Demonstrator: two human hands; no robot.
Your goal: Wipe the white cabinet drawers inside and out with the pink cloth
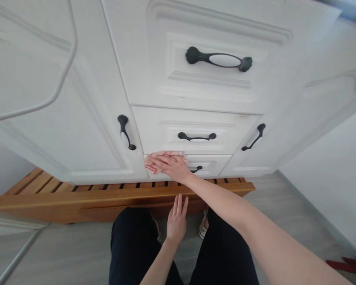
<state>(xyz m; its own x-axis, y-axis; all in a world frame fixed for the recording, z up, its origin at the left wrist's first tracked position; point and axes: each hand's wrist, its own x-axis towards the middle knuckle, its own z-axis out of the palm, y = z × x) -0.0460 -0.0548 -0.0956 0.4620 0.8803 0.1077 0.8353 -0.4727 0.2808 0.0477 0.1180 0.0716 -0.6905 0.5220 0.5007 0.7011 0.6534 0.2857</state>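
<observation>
My right hand (175,168) presses a white cloth with red stripes (154,163) flat against the left part of the bottom drawer (215,162) of a white cabinet. The fingers are laid over the cloth and point left. Part of that drawer's dark handle (196,169) shows beside my wrist. Lower down, my left hand (177,221) is held above my knees, close to the front edge of the slatted wooden bench (121,194). Its fingers are extended and hold nothing.
Above are two more drawers with dark handles (218,59), and cabinet doors with handles (126,132) stand on both sides. A white wall (326,166) is at the right. A metal bar (20,257) shows at lower left, and red objects (348,267) lie at lower right.
</observation>
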